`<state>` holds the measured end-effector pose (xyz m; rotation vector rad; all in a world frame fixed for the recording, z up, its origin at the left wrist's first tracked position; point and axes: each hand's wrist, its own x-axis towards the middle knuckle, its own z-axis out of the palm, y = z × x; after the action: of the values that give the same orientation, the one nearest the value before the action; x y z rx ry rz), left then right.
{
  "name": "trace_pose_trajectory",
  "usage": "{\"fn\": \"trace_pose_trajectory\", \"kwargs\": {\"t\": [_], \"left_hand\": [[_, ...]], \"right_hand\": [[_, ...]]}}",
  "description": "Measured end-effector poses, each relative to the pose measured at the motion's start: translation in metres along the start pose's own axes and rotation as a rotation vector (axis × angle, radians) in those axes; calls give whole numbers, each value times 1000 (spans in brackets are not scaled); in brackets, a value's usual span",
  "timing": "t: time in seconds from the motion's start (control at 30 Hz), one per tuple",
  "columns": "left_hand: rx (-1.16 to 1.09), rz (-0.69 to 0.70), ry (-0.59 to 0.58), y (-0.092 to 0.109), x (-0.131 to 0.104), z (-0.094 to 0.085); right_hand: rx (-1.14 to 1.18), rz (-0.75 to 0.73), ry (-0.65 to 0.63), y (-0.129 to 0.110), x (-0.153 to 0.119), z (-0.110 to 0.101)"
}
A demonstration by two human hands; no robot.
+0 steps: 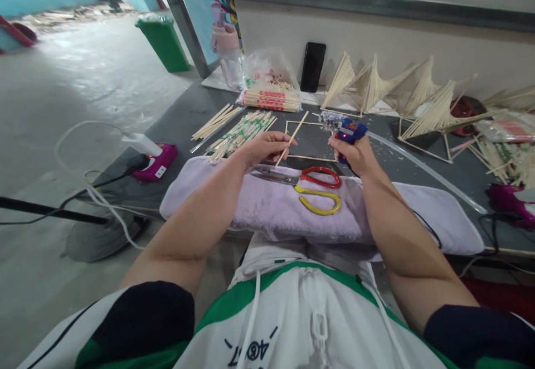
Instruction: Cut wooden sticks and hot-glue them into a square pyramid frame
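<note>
My left hand (pixel 271 149) pinches a thin wooden stick (pixel 299 126) that slants up to the right. In my right hand (pixel 353 151) is a blue hot glue gun (pixel 349 130), its nozzle pointing left and a small red light showing. A long clear glue stick (pixel 426 169) trails from its rear to the right. Between my hands a rectangular frame of sticks (pixel 311 158) lies flat on the dark table (pixel 184 113). Scissors (pixel 320 193) with one red and one yellow handle rest on a lilac towel (pixel 267 213) in front of me.
Paper-wrapped chopsticks (pixel 246 132) and loose sticks (pixel 217 120) lie at left, near a bagged bundle (pixel 271 98). Fan-shaped stick models (pixel 434 107) stand at right. A phone (pixel 313 67) leans on the wall beyond a bottle (pixel 225 45). A purple power adapter (pixel 154 164) has trailing cords.
</note>
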<state>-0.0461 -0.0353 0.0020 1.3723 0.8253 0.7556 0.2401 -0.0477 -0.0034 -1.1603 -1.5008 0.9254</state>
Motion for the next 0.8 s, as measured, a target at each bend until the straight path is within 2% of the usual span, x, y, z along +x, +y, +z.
{"fn": "trace_pose_trajectory", "kwargs": {"t": [0.27, 0.4, 0.57, 0.8], "left_hand": [[29, -38, 16, 3, -1, 3], [-14, 45, 170, -1, 6, -1], [-64, 154, 378, -2, 13, -7], [-34, 251, 479, -3, 16, -5]], "right_hand": [[-34, 11, -7, -2, -2, 2], [-30, 9, -43, -8, -6, 3], [-163, 54, -194, -13, -12, 6], [-286, -9, -265, -4, -10, 12]]}}
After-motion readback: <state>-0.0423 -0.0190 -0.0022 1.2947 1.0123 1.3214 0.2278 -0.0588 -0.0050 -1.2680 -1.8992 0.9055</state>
